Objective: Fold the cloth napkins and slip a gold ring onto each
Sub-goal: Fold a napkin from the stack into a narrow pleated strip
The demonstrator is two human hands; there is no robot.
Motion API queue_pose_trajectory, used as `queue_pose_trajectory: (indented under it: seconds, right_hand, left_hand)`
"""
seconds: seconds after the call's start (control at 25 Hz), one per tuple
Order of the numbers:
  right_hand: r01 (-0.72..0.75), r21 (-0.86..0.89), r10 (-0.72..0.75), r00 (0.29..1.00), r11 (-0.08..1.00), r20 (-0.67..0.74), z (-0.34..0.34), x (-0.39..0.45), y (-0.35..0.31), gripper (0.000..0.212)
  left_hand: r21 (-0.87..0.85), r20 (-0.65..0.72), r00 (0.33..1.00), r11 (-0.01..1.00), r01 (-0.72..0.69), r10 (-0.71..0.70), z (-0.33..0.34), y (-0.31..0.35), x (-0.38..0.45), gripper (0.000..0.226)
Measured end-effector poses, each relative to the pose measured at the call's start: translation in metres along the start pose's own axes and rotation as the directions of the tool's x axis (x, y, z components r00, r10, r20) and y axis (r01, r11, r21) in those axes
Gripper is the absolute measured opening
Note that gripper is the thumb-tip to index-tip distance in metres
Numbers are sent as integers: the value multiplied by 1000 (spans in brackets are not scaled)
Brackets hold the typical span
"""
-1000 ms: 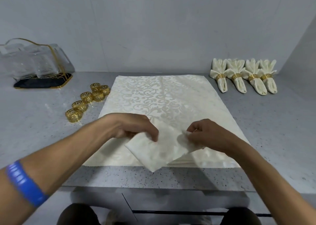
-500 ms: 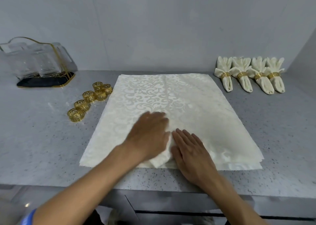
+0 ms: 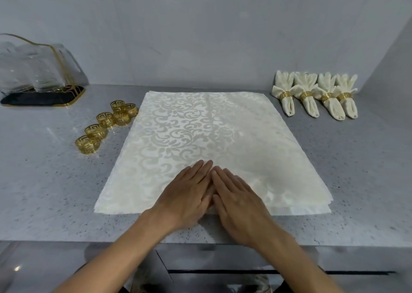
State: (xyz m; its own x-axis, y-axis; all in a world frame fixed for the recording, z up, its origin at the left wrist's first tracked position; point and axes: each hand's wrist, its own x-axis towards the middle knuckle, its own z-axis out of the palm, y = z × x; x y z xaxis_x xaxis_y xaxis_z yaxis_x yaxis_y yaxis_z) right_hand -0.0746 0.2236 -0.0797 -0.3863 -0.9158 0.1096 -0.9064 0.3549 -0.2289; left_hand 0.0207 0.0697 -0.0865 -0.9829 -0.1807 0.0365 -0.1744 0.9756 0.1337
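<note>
At the near edge of the napkin stack [image 3: 223,136], both hands are lying flat on the cloth, holding nothing. The left hand [image 3: 185,194] and the right hand [image 3: 240,199] are pressing palm-down with straight fingers, index fingertips meeting at a point aimed away from the person. Beneath the palms a folded-up portion of the top napkin is showing only as a thin pale strip between the hands; its exact shape is hidden.

The rest of the cloth is extending away from the hands toward the wall, its long axis running near to far, with layered edges visible at the near right corner. The stack is resting on the speckled counter [image 3: 44,181].

The loose gold rings [image 3: 104,125], six as far as can be counted, are lying in a cluster just beside the far left edge of the stack, well forward and left of the hands. The left hand is the nearer one to them. Four finished napkins [image 3: 314,96], each already ringed, are standing in a row at the far right.

Judgement: the current step is flattening a fold; further folding is likely needed before a ring is reached for, and that reach favours the left hand
</note>
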Motion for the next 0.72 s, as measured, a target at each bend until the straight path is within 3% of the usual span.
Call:
queue_pose_trajectory:
  seconds: [0.2, 0.36, 0.52, 0.6, 0.72]
  right_hand:
    - [-6, -35, 3, 996, 999, -90, -4, -16, 39, 51]
    - [19, -96, -33, 987, 995, -156, -13, 0, 33, 37]
    - [87, -43, -93, 981, 995, -173, -17, 10, 45, 32]
    - [113, -42, -118, 978, 993, -173, -18, 16, 49, 32]
    - [107, -29, -111, 974, 994, -196, -14, 21, 49, 26]
  left_hand:
    - [-44, 0, 1000, 999, 26, -26, 0, 1, 0, 72]
    - [-67, 25, 999, 997, 28, -27, 2, -1, 1, 69]
    - [-186, 66, 997, 982, -25, 38, -9, -6, -2, 68]
    - [-207, -25, 998, 976, -60, 56, -14, -7, -8, 72]
    - [-26, -256, 964, 996, -85, 76, -18, -3, -16, 52]
